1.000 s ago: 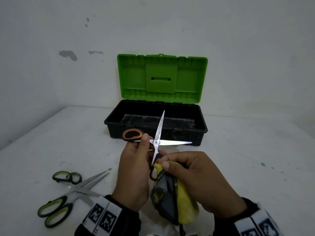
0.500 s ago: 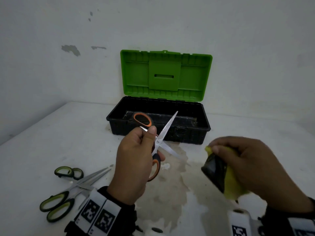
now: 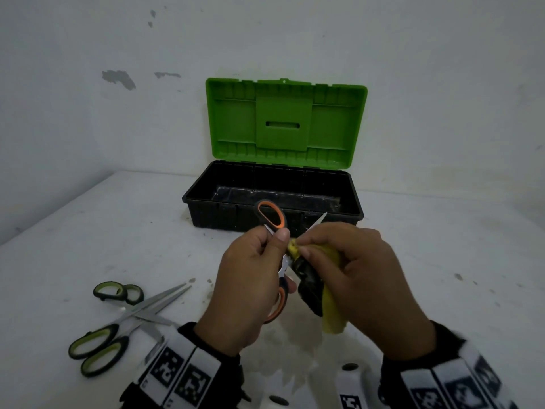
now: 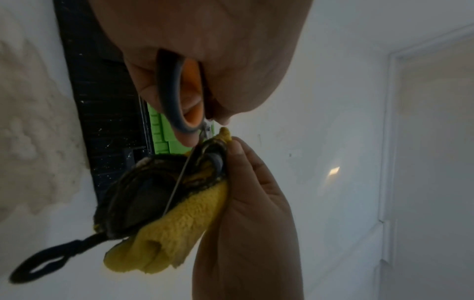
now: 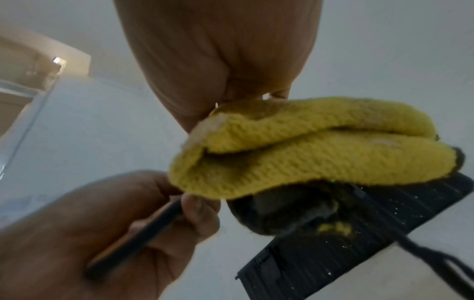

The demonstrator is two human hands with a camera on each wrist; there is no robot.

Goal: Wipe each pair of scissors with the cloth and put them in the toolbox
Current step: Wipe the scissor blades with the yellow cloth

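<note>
Left hand [image 3: 250,287] grips the orange-handled scissors [image 3: 275,246] above the table's near middle, before the open toolbox [image 3: 272,199]. Blades are spread; one tip points up-right toward the box. Right hand [image 3: 362,278] pinches the soft yellow cloth [image 3: 330,308] round a blade. Steel is rigid, sharp; hold by handles.

White table [image 3: 442,261] with open toolbox [image 3: 272,208], two green-handled scissors [image 3: 118,323].
</note>
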